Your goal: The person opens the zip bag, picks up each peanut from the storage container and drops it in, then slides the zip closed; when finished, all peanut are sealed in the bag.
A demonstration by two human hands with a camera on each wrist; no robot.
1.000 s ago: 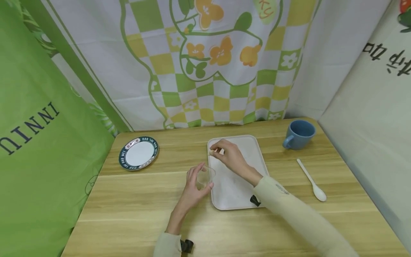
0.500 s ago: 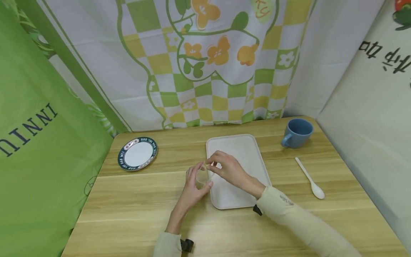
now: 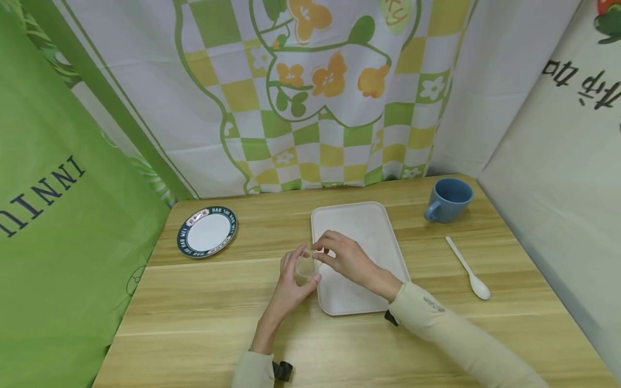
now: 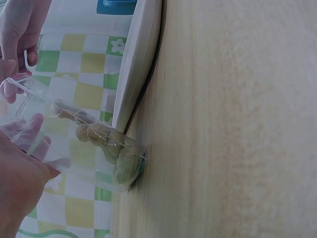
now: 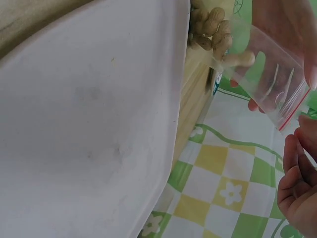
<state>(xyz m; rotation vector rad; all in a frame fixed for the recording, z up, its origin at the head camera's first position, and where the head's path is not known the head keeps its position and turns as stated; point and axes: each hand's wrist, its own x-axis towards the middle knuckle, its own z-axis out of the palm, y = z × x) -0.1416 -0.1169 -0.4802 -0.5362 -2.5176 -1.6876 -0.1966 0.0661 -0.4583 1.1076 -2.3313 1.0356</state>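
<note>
A clear zip bag [image 4: 44, 101] with a red line along its mouth has several peanuts [image 4: 111, 144] in its lower end. My left hand [image 3: 290, 280] grips the bag by its sides, thumb opposite fingers. One blurred peanut [image 5: 238, 59] lies higher in the bag, apart from the heap. My right hand [image 3: 351, 261] is at the bag's mouth, fingers loosely bent and fingertips close to its edge. No peanut shows between them. The bag's bottom is near the table, beside the left edge of a pale tray [image 3: 359, 291].
A plate with a dark green rim [image 3: 228, 240] lies at the back left of the wooden table [image 3: 194, 323]. Right of the tray are a blue mug [image 3: 448, 202] and a white spoon [image 3: 477, 285]. Printed curtains [image 3: 330, 151] hang behind the table.
My right hand has moved from above the tray's left edge, where it pinched a small pale thing, toward me to the bag's mouth. My left hand stays around the bag.
</note>
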